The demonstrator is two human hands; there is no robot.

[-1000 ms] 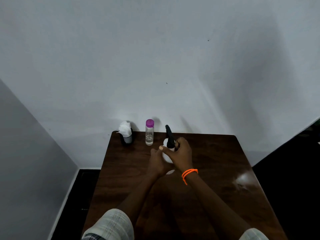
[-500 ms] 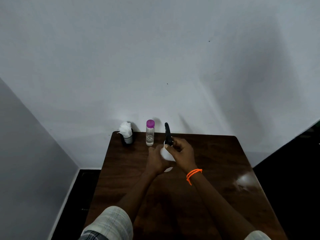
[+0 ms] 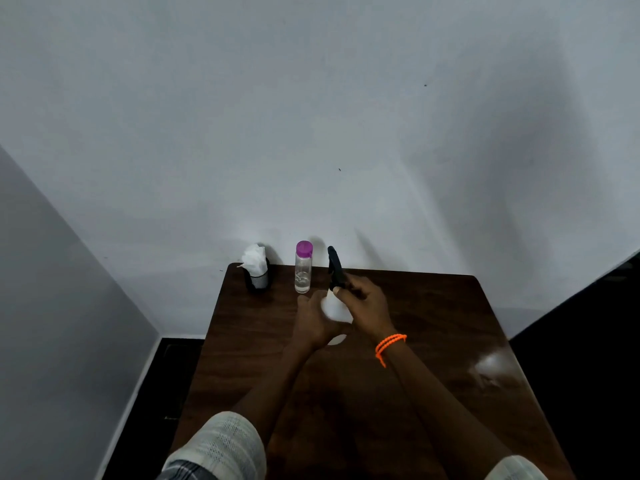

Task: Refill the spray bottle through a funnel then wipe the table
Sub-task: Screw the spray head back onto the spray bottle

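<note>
A white spray bottle (image 3: 335, 308) stands near the far middle of the dark wooden table (image 3: 433, 327). My left hand (image 3: 313, 322) wraps around its white body from the left. My right hand (image 3: 363, 303), with an orange band at the wrist, grips the bottle's black spray head (image 3: 335, 266), which points up and away. A clear bottle with a purple cap (image 3: 303, 266) stands just left of the spray bottle, with a little clear liquid at its bottom. No funnel is visible.
A black holder with white tissue (image 3: 258, 271) stands at the table's far left corner. White walls meet behind and to the left of the table. Dark floor lies on both sides. A glare patch shines on the table's right side.
My right hand has turned around the black spray head, and the head has swung slightly to the left. My left hand has stayed on the bottle's body.
</note>
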